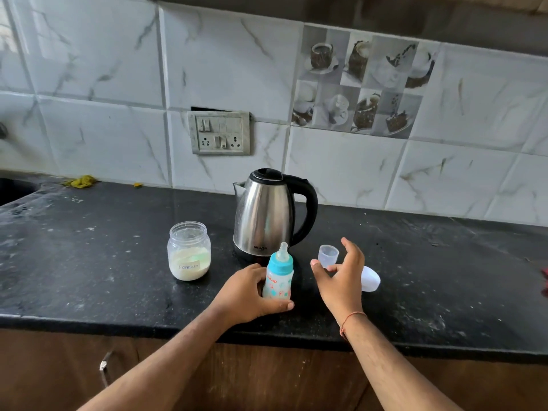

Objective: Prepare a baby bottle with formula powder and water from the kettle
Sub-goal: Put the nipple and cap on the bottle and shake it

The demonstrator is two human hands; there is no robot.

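My left hand (252, 292) grips the baby bottle (278, 277), standing upright on the table (103, 262) before the kettle (267, 215), nipple pointing up; my right hand (341, 277) hovers beside it, fingers spread, holding nothing.

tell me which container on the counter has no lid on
The formula jar: its mouth is open, while the kettle lid is down and the baby bottle wears its teat.

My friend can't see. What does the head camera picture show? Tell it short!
A left hand holds an upright baby bottle with a teal collar on a black counter, while the open right hand hovers beside it near a small clear cap. Behind stand a steel kettle and an open jar of formula powder.
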